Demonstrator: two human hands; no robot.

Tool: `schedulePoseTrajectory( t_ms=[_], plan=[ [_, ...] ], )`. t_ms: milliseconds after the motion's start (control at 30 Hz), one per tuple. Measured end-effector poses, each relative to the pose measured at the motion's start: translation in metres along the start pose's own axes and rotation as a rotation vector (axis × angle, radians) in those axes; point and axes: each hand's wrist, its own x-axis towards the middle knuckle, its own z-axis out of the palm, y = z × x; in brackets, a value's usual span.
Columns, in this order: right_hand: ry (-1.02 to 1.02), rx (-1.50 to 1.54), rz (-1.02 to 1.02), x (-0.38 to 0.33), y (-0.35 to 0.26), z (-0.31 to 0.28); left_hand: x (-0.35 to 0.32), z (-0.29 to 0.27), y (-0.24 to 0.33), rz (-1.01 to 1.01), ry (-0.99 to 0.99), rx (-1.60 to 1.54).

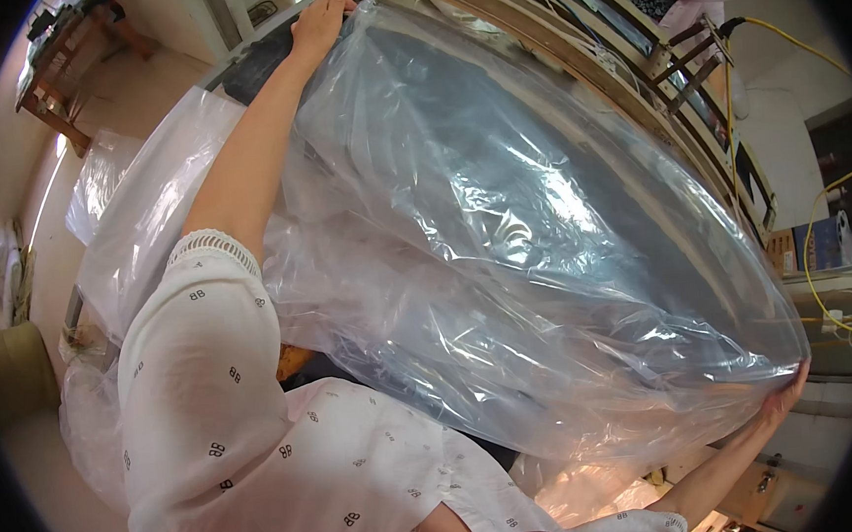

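Observation:
A large clear plastic sheet is stretched across a dark flat surface in front of me, creased and shining with reflections. My left hand reaches to the far edge, its fingers closed at the sheet's upper left corner. Far to the right, my right hand grips the sheet's other corner, partly hidden behind the plastic. Between my hands the sheet's far edge is drawn fairly taut. Its near part hangs in loose folds against my body and spreads out past my left arm.
A wooden frame with metal fittings runs along the far side, with a yellow cable beside it. Boxes stand at the right. A wooden table is at the back left, a rounded olive object at the left.

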Motion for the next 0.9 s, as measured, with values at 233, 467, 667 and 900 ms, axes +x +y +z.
schedulePoseTrajectory(
  t_ms=[233,467,667,900],
  plan=[
    [0.374,-0.078,-0.113,-0.026,-0.012,-0.039,-0.016,0.003,0.023,-0.095,-0.31,-0.465],
    [0.346,-0.344,-0.106,-0.035,0.027,-0.066,-0.07,-0.059,0.083,-0.11,-0.475,-1.032],
    [0.292,-0.34,-0.054,-0.033,0.063,-0.077,-0.105,-0.114,0.088,-0.116,-0.273,-1.061],
    [0.518,-0.631,0.057,-0.027,0.077,-0.065,-0.119,-0.135,0.076,-0.187,-0.283,-1.029]
  ],
)
